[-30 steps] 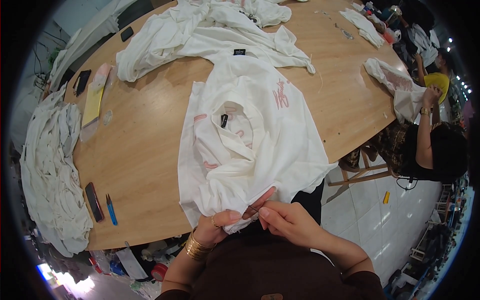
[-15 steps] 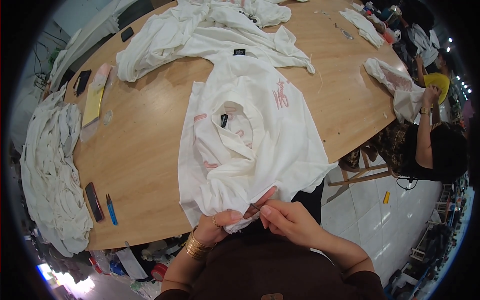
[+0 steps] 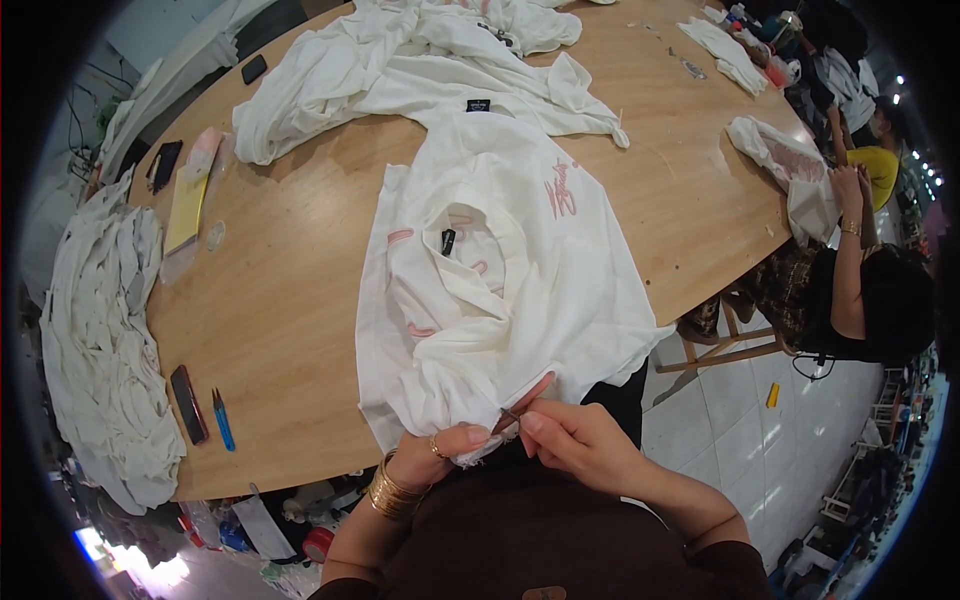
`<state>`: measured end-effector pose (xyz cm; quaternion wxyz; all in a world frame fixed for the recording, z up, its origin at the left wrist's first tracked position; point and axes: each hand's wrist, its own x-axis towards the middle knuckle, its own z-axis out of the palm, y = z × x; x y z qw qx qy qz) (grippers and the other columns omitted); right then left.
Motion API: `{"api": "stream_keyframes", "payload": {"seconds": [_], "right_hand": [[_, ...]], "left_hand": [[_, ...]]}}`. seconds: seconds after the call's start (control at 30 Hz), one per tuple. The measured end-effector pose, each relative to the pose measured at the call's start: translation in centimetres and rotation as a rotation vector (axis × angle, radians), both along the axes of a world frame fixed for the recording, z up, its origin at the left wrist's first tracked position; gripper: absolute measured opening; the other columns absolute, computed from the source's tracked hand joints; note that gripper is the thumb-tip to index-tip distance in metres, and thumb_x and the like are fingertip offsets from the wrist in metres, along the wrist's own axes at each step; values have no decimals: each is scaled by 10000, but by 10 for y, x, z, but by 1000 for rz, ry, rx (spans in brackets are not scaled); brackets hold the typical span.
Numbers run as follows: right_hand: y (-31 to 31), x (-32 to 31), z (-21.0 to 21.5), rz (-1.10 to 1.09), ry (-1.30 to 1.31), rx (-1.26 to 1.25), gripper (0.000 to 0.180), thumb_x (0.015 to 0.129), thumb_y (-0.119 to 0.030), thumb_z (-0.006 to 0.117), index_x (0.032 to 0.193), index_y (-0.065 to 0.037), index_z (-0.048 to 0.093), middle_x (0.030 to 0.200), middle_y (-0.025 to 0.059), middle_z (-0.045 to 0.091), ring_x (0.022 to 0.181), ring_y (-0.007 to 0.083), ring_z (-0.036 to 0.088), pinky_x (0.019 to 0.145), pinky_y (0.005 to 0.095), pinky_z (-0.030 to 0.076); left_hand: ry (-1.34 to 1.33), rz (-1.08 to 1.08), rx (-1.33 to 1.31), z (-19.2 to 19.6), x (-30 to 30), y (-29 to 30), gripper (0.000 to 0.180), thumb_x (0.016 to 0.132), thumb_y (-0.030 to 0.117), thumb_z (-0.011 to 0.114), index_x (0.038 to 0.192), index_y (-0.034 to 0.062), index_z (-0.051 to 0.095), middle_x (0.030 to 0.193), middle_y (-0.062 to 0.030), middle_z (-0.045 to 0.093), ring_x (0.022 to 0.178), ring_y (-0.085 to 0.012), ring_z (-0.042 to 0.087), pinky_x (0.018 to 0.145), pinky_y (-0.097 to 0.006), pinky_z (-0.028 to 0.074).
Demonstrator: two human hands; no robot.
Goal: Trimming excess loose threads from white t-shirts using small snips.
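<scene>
Change: hardly anything has moved since the earlier frames; both hands stay at the shirt's near hem.
Left hand [image 3: 440, 452]: pinches the hem of the white shirt [image 3: 500, 290], fingers closed on the cloth, gold bangles on the wrist.
Right hand [image 3: 575, 440]: closed around a small cutting tool [image 3: 510, 416] whose tip touches the hem just beside the left thumb.
Shirt: spread on the round wooden table [image 3: 290, 270], its lower edge hanging over the near rim.
Nearby: blue snips [image 3: 222, 419] and a dark phone [image 3: 188, 404] lie left of the shirt; a stack of white garments [image 3: 100, 340] sits at the far left.
Other person: seated at the right, handling another white garment [image 3: 790, 175].
</scene>
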<state>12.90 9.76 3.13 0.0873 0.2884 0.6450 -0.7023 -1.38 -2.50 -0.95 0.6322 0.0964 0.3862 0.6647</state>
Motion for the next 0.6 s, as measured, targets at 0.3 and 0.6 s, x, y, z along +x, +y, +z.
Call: {"api": "stream_keyframes", "payload": {"seconds": [0.3, 0.6], "right_hand": [[1, 1, 4, 24, 54, 113, 273, 913, -266, 437, 827, -21, 523, 575, 68, 496, 498, 164, 462, 505, 285, 390], [-1, 1, 2, 25, 52, 188, 253, 905, -250, 448, 864, -13, 525, 619, 136, 528, 535, 268, 516, 525, 322, 410]], "left_hand": [[87, 17, -23, -5, 2, -4, 726, 671, 135, 658, 1284, -8, 297, 1222, -100, 444, 1120, -201, 430, 940, -316, 345], [302, -16, -16, -3, 1, -5, 619, 703, 180, 637, 1232, -1, 371, 1139, -72, 473, 1031, -166, 454, 875, -285, 377]]}}
